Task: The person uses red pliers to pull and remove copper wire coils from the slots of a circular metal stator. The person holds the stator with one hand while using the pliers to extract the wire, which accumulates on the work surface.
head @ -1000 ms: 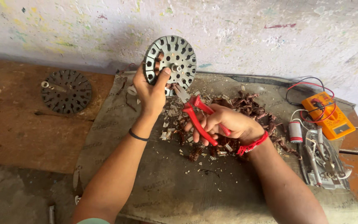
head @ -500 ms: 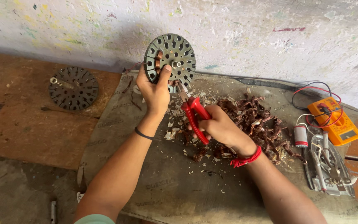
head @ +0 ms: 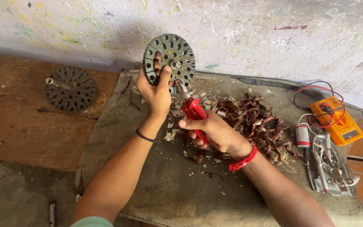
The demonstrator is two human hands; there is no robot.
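Observation:
My left hand [head: 156, 93] holds up a round grey slotted metal disc [head: 169, 59] with a short shaft at its middle, thumb against its face. My right hand [head: 214, 132] grips red-handled pliers [head: 195, 112], and their metal jaws touch the lower right part of the disc. Both hands hover over a burlap sack [head: 181, 189] spread on the floor. A pile of tangled brown copper wire [head: 259, 122] lies on the sack just right of the pliers, with pale scraps scattered around it.
A second slotted disc [head: 70, 88] with a shaft lies on the brown floor at the left. At the right are an orange multimeter [head: 337, 120] with red and black leads, a small white cylinder [head: 302, 136] and several metal hand tools [head: 328, 168]. A speckled wall stands behind.
My right hand has moved the pliers up and left from the wire pile until the jaws reach the disc. My left hand keeps the disc raised.

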